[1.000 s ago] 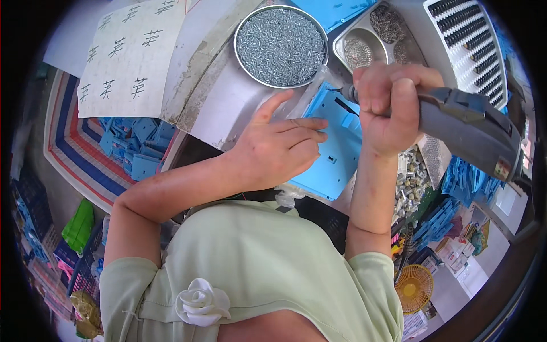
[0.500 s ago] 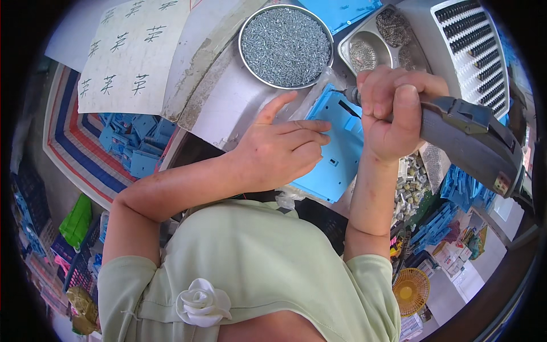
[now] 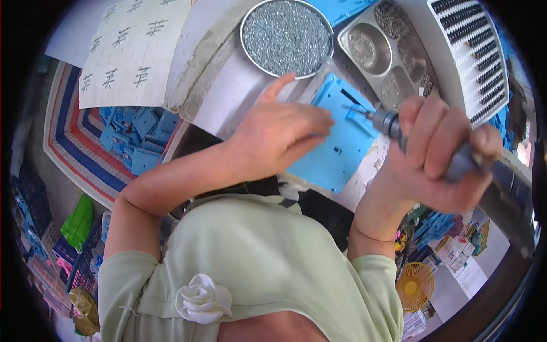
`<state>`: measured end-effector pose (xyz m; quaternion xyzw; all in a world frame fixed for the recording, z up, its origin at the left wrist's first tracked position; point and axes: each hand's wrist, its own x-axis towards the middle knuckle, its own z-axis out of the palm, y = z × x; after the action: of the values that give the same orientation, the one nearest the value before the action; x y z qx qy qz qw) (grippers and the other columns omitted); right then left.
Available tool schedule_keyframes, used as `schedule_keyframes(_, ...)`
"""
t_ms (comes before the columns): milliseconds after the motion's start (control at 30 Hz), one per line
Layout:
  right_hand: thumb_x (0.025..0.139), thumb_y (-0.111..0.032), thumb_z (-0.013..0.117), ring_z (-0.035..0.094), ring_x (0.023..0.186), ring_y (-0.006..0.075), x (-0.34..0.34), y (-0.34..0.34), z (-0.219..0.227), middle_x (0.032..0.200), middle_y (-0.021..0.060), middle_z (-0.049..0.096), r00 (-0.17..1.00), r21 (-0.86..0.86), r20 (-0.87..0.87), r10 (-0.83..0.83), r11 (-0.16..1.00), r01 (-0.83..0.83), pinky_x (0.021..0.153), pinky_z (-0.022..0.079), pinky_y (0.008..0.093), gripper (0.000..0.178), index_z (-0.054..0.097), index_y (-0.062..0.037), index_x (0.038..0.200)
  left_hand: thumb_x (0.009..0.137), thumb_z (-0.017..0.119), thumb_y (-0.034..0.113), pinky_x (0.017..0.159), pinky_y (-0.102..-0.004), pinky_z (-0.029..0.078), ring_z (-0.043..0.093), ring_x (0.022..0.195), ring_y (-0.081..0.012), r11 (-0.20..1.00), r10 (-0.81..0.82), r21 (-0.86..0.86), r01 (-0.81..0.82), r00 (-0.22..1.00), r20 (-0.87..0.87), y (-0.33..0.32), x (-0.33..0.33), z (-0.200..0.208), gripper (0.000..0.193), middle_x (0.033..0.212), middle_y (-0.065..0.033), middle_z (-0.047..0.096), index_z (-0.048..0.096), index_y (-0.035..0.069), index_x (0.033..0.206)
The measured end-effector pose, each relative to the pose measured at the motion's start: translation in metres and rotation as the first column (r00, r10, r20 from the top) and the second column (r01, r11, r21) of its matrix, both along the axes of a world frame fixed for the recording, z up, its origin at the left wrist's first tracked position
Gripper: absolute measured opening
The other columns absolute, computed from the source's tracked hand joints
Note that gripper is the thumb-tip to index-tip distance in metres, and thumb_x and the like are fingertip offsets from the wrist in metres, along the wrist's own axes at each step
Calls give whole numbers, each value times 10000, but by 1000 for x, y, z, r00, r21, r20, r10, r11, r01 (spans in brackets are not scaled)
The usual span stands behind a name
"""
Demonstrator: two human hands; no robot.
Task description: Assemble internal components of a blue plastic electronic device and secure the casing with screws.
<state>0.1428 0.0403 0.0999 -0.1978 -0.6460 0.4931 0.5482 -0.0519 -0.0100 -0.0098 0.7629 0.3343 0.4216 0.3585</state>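
Note:
An electric screwdriver [image 3: 387, 122] with a grey body and a metal nose is gripped in my right hand [image 3: 439, 142]. Its thin bit points left, over the upper part of a flat light-blue plastic plate [image 3: 319, 162]. The plate has small dark holes and a dark slot near its far end. At the plate's left edge is my left hand [image 3: 285, 134], its fingers curled together and one digit stretched toward a bowl. What the curled fingers hold, if anything, is hidden and blurred. The round metal bowl [image 3: 331, 54] is full of small silvery screws.
A metal tray [image 3: 364, 68] with cups of small metal parts stands at the far right. Beside it is a white rack [image 3: 470, 54] with rows of black pieces. Blue plastic parts [image 3: 137, 134] fill a striped sack at left. A handwritten sheet [image 3: 134, 62] lies far left.
My right hand has moved right and toward me with the screwdriver, drawing its bit back from the plate's far end. My left hand has shifted only slightly; the plate has turned a little.

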Motion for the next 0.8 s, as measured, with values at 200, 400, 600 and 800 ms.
schedule_keyframes(200,1041,-478,523,477,582,94,-8,-37,2,693,-63,533,997,-43,7,78,996,-78,616,387,303,362,532,-153,1201,861,757,62,1189,-575,290,730,845,-203,998,63,5,-64,998,15,2,-7,16,148,931,-14,760,717,114,994)
schedule_keyframes(400,1043,-486,519,484,639,95,-11,-40,9,712,-56,531,991,-42,-44,126,991,-128,704,398,325,380,536,-149,1219,829,777,18,1199,-568,292,744,889,-207,997,35,67,-29,996,-84,2,-18,21,217,969,-21,774,724,96,1025)
schedule_keyframes(600,1059,-448,500,465,586,103,-18,-41,0,707,-44,522,992,-43,-38,122,991,-124,658,396,329,369,530,-127,1239,797,799,31,1171,-567,332,733,849,-222,991,-16,133,35,990,-137,5,-25,20,226,950,-24,767,716,97,996)
schedule_keyframes(800,1028,-357,588,488,591,142,-27,-49,-12,694,5,527,997,-129,-53,61,989,-68,618,410,341,314,526,-77,1155,816,773,151,1006,-511,449,670,981,-254,970,90,245,-15,950,-299,65,-45,9,124,975,-68,715,697,86,890)
